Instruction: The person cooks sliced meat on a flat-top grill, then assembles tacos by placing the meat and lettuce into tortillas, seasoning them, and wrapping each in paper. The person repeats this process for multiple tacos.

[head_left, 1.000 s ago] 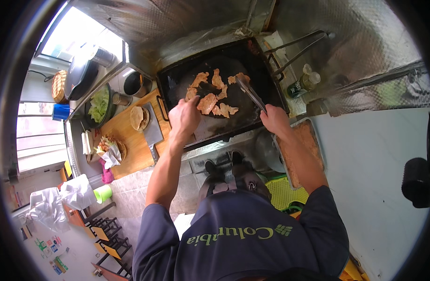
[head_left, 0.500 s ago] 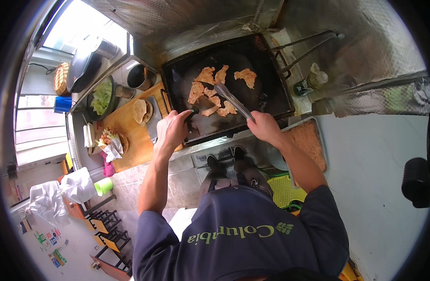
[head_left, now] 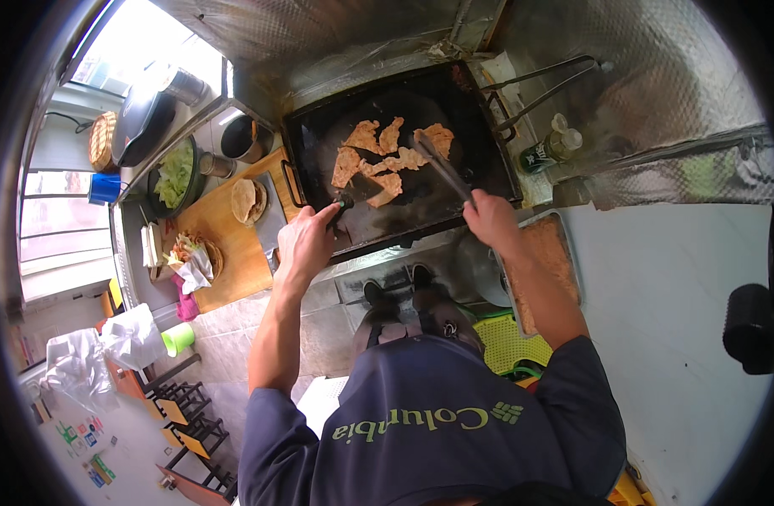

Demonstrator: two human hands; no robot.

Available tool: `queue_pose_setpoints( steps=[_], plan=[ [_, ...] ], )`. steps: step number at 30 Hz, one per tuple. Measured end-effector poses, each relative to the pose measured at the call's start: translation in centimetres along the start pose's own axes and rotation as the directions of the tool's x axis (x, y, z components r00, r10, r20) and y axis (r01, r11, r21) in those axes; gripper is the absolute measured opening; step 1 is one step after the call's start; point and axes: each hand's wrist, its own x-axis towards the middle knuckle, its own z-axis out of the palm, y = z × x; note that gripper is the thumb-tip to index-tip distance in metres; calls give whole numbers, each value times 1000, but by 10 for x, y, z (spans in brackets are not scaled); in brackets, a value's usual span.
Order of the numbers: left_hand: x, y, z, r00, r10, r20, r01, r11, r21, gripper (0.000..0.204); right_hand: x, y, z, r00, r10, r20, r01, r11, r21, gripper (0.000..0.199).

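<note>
Several browned flat pieces of meat (head_left: 389, 187) lie on a black rectangular griddle (head_left: 378, 232). My left hand (head_left: 306, 244) is closed around the dark handle of a scraper (head_left: 364, 187), whose blade rests flat near the left pieces. Metal tongs (head_left: 446, 171) are in the grip of my right hand (head_left: 493, 223), and their tips touch the rightmost meat piece (head_left: 440, 137). Whether the tips pinch that piece is too small to tell.
Left of the griddle, a wooden board (head_left: 239, 270) carries a round flatbread (head_left: 247, 201) and a filled basket (head_left: 211, 257). Beyond stands a bowl of lettuce (head_left: 176, 177). A green bottle (head_left: 540, 155) is right of the griddle; a tray of brownish food (head_left: 534, 266) sits nearer me.
The tongs have shifted right, from the middle pieces to the rightmost one. A small piece formerly near the front now lies farther back among the others. My left hand stays in about the same place.
</note>
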Motion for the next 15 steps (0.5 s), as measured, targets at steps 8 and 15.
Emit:
queue_pose_setpoints(
  steps=[8, 15],
  plan=[
    [45, 12, 41, 997, 26, -73, -31, 997, -68, 46, 35, 6, -6, 999, -16, 44, 19, 997, -78, 24],
    [61, -18, 33, 970, -121, -210, 113, 992, -48, 46, 49, -4, 5, 994, -96, -47, 95, 995, -16, 25]
  ],
)
